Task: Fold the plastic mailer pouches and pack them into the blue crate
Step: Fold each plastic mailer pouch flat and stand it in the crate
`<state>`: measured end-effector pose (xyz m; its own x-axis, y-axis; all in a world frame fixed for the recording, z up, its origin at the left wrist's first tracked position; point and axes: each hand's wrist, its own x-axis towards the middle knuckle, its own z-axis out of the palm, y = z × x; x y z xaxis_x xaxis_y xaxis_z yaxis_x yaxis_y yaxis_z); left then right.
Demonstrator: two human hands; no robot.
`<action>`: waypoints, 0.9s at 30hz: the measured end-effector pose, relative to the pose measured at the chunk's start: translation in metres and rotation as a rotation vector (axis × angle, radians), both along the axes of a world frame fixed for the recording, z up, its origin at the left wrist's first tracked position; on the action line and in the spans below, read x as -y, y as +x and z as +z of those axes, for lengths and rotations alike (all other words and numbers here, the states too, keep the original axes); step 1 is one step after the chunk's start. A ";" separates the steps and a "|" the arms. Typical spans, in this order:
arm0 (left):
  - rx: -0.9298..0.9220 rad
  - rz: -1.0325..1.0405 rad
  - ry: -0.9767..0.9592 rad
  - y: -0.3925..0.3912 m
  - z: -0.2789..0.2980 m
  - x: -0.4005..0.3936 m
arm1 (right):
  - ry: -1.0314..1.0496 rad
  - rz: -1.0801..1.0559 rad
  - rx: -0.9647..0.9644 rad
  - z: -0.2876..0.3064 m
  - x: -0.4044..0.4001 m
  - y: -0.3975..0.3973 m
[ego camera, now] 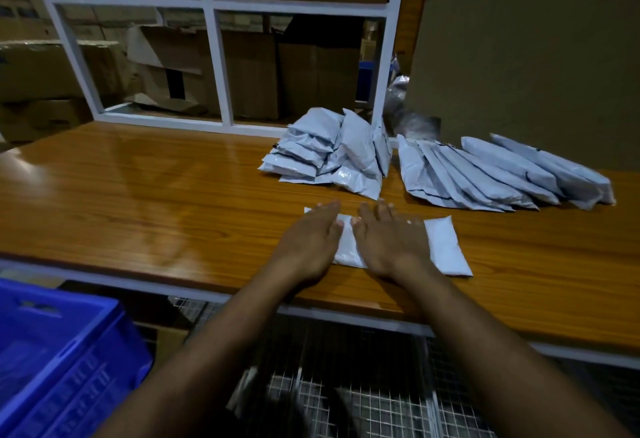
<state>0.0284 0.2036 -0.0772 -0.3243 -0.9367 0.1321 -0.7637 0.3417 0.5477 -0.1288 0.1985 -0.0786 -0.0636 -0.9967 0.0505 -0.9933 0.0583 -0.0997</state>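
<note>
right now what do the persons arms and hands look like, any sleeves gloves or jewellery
Both forearms are bare up to the frame's lower edge, with no sleeve in view. The left hand and the right hand wear no gloves. No watch, bracelet or ring shows on either wrist or on the visible fingers. The fingernails look short and unpainted, though the picture is soft there.

Tabletop (138,177) left bare; pouch piles (329,150) crowd back-right.
</note>
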 end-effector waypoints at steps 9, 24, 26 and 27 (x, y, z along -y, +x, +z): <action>0.390 0.057 -0.101 0.000 -0.002 0.006 | -0.012 0.035 -0.027 -0.003 -0.007 -0.002; 0.263 0.325 0.024 0.019 0.001 0.002 | -0.084 -0.229 0.311 0.001 -0.054 -0.100; 0.017 0.301 0.081 0.023 0.005 0.002 | -0.113 -0.230 0.546 0.005 -0.054 -0.100; -0.161 0.276 0.136 0.025 0.009 0.001 | -0.140 -0.230 0.671 0.010 -0.056 -0.099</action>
<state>0.0537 0.2023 -0.0682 -0.0418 -0.9987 0.0286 -0.7171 0.0499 0.6952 -0.2282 0.2540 -0.0687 -0.3331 -0.9414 0.0532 -0.6796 0.2005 -0.7056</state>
